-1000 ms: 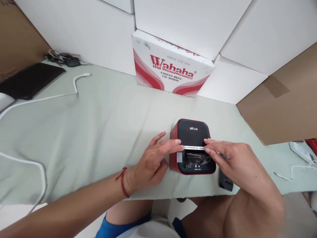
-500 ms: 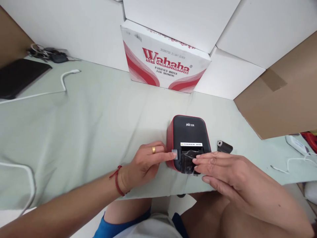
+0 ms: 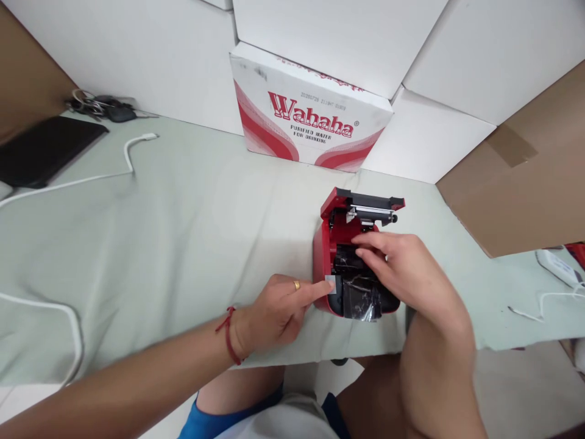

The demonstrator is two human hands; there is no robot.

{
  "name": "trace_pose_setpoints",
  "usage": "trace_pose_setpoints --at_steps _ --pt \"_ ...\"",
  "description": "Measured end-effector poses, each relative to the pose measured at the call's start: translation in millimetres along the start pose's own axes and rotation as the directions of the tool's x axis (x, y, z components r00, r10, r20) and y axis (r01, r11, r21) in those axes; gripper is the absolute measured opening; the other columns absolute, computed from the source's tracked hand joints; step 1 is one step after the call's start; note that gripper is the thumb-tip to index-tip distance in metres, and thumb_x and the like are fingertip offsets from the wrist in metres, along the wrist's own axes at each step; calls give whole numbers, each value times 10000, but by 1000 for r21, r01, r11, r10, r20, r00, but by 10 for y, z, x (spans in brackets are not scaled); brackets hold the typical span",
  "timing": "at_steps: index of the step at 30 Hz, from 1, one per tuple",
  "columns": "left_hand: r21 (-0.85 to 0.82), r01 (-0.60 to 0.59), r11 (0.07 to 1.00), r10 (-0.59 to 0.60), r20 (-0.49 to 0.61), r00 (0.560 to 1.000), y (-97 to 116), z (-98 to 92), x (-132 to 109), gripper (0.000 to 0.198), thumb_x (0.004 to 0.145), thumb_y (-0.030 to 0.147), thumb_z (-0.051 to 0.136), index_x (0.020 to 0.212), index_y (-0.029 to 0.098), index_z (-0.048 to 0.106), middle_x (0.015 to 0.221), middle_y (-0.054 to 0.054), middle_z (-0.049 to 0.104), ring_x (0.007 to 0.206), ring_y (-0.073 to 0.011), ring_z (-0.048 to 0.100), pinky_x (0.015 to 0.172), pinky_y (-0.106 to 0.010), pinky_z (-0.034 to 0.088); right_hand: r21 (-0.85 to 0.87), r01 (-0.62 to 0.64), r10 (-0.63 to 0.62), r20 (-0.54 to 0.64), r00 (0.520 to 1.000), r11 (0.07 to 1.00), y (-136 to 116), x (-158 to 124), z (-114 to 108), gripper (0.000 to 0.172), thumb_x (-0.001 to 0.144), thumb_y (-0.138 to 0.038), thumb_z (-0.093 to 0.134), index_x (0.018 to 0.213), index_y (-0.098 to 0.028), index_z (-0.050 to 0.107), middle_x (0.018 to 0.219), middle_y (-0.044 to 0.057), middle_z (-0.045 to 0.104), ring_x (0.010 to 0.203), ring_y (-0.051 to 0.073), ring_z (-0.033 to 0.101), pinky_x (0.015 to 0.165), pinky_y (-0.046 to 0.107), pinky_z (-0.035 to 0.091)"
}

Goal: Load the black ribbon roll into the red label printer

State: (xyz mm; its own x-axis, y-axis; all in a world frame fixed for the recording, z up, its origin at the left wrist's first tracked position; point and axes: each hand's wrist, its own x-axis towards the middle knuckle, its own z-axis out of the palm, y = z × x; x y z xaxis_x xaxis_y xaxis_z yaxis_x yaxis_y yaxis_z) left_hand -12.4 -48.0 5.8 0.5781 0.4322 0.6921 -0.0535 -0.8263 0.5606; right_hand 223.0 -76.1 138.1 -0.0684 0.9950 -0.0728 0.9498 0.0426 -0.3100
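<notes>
A small red and black label printer (image 3: 322, 259) stands near the table's front edge, its lid (image 3: 372, 201) raised with a roller on the underside. Inside lies a black, glossy roll (image 3: 345, 257), and a strip of black film (image 3: 361, 296) runs from it over the front. My left hand (image 3: 278, 311) has its index finger stretched onto the grey button (image 3: 331, 284) at the printer's left; the other fingers curl loosely. My right hand (image 3: 406, 268) reaches under the lid from the right, fingers and thumb slightly apart at the roll, whose right end it hides.
A Wahaha water carton (image 3: 311, 116) leans on white boxes (image 3: 320, 24) at the back. Brown cardboard (image 3: 525, 177) stands right. At left lie keys (image 3: 109, 108), a black flat device (image 3: 50, 149) and white cables (image 3: 77, 180). A white device (image 3: 560, 268) lies far right.
The printer lid has swung up, showing the inside. My right hand has moved back from the front film to the roll within. My left index finger stays on the button.
</notes>
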Motion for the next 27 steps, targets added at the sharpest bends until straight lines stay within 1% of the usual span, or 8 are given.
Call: trace_pose_setpoints --at_steps 3,8,11,13,16,20,23,27 --pt "54 30 998 -29 -33 999 30 4 5 561 944 30 426 1469 215 491 753 33 659 565 -133 606 591 -256 510 -180 16 6 117 993 983 -9 205 106 332 983 -210 587 1243 -286 778 1251 50 809 1089 301 762 860 395 555" --pt "87 189 978 -178 -121 977 39 -5 60 475 901 27 480 1332 211 553 875 -6 657 673 -137 626 634 -256 508 -291 11 55 221 974 957 -26 293 129 352 946 -207 615 1244 -298 778 1182 61 829 1019 315 767 787 383 529" --pt "78 402 912 -384 -181 905 30 -15 108 147 905 77 530 951 215 556 867 -12 615 695 -133 582 648 -260 492 -137 18 6 175 985 990 11 213 77 332 934 -200 631 1215 -292 783 1135 44 830 965 270 758 792 358 534" --pt "61 505 861 -491 -157 857 16 -18 130 195 926 133 538 789 233 443 745 23 548 643 -126 508 612 -251 440 43 44 -49 128 991 998 70 74 -33 295 949 -234 636 1193 -294 789 997 10 821 841 210 736 754 319 533" --pt "17 571 821 -569 -65 820 -16 -10 139 215 918 177 535 752 236 411 673 46 523 598 -120 445 574 -242 385 231 40 -45 13 999 972 243 -230 -301 293 968 -382 677 1220 -288 793 683 -42 679 563 144 568 578 278 472" --pt "-34 611 791 -611 22 792 -51 10 124 75 872 164 534 820 218 532 705 40 591 609 -126 515 577 -239 422 257 -93 111 -57 992 962 618 -518 -543 399 943 -535 698 1229 -275 797 598 -43 583 489 139 453 471 282 402" --pt "-39 593 804 -590 65 805 -64 15 113 99 863 140 527 843 207 598 740 29 636 637 -133 565 602 -247 453 216 -209 208 27 978 954 857 -467 -434 397 939 -526 674 1208 -260 792 745 1 733 604 178 609 569 310 510" --pt "-23 552 834 -550 63 833 -72 15 95 149 902 121 523 880 199 649 782 13 663 679 -136 593 636 -254 472 218 -240 200 188 961 946 959 -238 -118 309 931 -327 634 1187 -240 782 1183 61 822 1010 245 760 886 375 602"
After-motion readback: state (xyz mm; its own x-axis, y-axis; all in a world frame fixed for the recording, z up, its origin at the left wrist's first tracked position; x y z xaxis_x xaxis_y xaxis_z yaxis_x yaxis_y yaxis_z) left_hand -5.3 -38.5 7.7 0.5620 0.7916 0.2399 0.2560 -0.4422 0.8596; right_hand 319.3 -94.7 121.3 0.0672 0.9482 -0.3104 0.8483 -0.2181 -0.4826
